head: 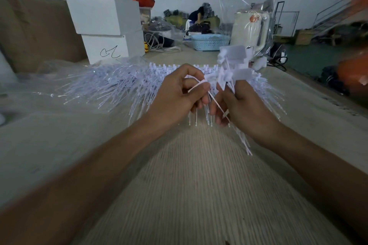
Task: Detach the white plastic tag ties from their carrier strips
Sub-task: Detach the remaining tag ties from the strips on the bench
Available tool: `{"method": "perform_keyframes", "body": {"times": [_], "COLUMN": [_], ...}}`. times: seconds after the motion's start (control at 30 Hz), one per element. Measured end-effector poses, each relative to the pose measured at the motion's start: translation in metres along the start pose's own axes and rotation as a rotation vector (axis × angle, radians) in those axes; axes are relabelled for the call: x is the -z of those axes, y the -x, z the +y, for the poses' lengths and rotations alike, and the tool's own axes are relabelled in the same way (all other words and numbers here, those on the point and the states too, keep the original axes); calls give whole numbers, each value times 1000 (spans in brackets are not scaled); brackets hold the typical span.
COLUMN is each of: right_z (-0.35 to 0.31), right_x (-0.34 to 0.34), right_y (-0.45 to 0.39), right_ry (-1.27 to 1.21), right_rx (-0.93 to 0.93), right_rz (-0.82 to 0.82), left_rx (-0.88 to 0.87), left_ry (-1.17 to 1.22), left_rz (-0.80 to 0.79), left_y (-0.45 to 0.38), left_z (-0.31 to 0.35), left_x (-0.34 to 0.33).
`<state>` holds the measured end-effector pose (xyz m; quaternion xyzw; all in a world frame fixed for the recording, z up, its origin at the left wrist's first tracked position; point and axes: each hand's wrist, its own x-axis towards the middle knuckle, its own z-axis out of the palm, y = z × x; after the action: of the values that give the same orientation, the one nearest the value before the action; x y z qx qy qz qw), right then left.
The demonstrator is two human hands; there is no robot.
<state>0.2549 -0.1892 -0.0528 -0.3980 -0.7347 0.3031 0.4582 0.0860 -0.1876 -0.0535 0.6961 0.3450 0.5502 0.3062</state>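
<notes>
At far left a loose clear plastic sheet [29, 77] lies on the work surface [189, 185], and behind it two white boxes [107, 28] are stacked, apparently just storage. Spread across the middle of the surface is the stock of white tag ties [111, 87], still joined in rows to their carrier strips [159, 66], tails fanned toward the person; this layout likely keeps each row within easy reach. The left hand [179, 95] is closed, thumb and curled fingers pinching a single tie [197, 85] near its head end, raised above the pile. Judged from the grip, this hand supplies the pulling or twisting force. The right hand [239, 105] is likewise closed, gripping a bundle of ties [235, 61] whose flat tag heads stand up above the fingers and whose tails hang below the palm; it appears to serve as the collecting hand and as the anchor. Whether the pinched tie is already free of its strip cannot be told. Behind, right of centre, stand a blue basket [209, 42] and a clear plastic bag [251, 16], purpose not evident.
</notes>
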Motion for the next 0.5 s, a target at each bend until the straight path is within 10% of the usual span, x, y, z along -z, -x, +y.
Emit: {"method": "perform_keyframes", "body": {"times": [0.5], "right_z": [-6], "right_x": [-4], "right_y": [1], "right_ry": [-347], "right_rx": [-63], "right_rz": [87], "left_rx": [-49], "left_ry": [206], "left_rz": [156], "left_y": [2], "left_z": [16], "left_x": [-5]}}
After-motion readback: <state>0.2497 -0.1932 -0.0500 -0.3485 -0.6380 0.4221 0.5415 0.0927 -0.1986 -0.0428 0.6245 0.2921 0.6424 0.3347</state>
